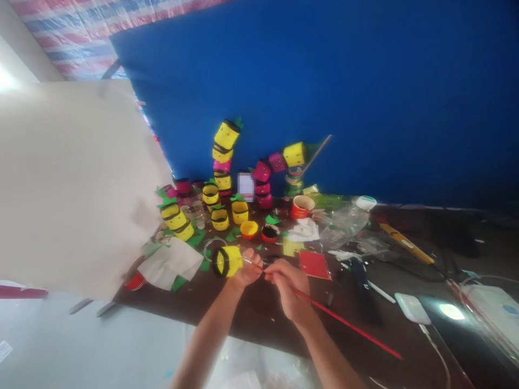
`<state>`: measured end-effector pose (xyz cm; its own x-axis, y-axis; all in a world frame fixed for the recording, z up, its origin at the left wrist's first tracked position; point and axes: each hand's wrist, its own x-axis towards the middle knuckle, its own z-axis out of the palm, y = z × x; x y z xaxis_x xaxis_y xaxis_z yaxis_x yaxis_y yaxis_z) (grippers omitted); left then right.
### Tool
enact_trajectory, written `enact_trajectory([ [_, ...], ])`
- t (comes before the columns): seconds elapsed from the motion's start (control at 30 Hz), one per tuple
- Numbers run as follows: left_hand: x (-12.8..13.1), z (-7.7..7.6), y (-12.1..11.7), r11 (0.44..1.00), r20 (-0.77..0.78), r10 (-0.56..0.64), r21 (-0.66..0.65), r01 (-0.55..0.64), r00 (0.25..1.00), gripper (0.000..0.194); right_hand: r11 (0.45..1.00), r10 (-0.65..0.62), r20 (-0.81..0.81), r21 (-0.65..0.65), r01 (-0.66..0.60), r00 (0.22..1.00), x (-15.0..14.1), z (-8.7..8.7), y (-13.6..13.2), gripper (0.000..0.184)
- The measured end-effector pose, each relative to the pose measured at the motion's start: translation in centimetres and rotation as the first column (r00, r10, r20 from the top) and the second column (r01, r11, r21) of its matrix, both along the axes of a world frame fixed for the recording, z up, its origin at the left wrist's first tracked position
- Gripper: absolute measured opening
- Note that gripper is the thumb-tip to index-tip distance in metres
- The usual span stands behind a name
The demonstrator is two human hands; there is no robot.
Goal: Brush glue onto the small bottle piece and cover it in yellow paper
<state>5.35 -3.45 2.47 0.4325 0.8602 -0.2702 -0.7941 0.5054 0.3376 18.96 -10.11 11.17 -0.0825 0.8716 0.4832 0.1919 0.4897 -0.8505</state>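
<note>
My left hand holds a yellow-painted paper cup tipped on its side, with its black-rimmed mouth facing left. My right hand pinches a thin paintbrush with a long red handle, which slants down to the right. The brush's front end reaches toward the cup beside my left fingers; whether it touches is too blurred to tell. Beyond the hands stand a small yellow paint bowl and a bowl of black paint. Several yellow cups with black bands, among them one pair, stand farther back.
Stacked yellow and magenta cups lean by the blue wall. A white board borders the left. A red square, crumpled plastic, a yellow-handled tool and a white charger with its cable lie on the right.
</note>
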Motion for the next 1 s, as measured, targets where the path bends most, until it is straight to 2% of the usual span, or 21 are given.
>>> enact_trajectory([
  [0.13,0.0,0.6,0.0,1.0,0.003,0.016,-0.009,-0.016,1.0,0.053,1.0,0.008,0.005,-0.013,-0.008,1.0,0.2,0.2,0.1,0.022],
  [0.27,0.3,0.6,0.0,1.0,0.005,0.031,-0.007,-0.03,1.0,0.051,0.999,-0.009,0.034,0.042,0.008,0.999,0.0,0.6,0.0,0.023],
  [0.43,0.3,0.2,-0.2,0.993,0.016,0.117,0.016,-0.118,0.993,0.04,0.986,0.04,0.13,0.153,-0.059,0.991,-0.7,0.7,-0.6,0.022],
  [0.53,0.2,0.0,-0.3,0.983,0.03,0.183,0.028,-0.183,0.983,0.027,0.98,0.038,0.113,0.19,-0.059,0.993,-0.9,0.1,-1.1,0.022],
  [0.7,0.3,-0.1,-0.1,0.971,0.053,0.237,0.034,-0.239,0.97,0.019,0.972,-0.08,0.075,0.227,0.061,0.994,-1.7,-1.9,-1.3,0.021],
  [0.83,0.4,-0.4,0.0,0.955,0.087,0.286,0.056,-0.292,0.954,0.013,0.983,-0.053,0.132,0.184,0.028,0.99,-2.4,-3.0,-1.7,0.02],
  [1.0,0.4,-0.8,0.1,0.937,0.109,0.331,0.077,-0.34,0.937,0.012,0.987,-0.051,0.038,0.152,0.044,0.998,-2.3,-3.2,-2.2,0.02],
])
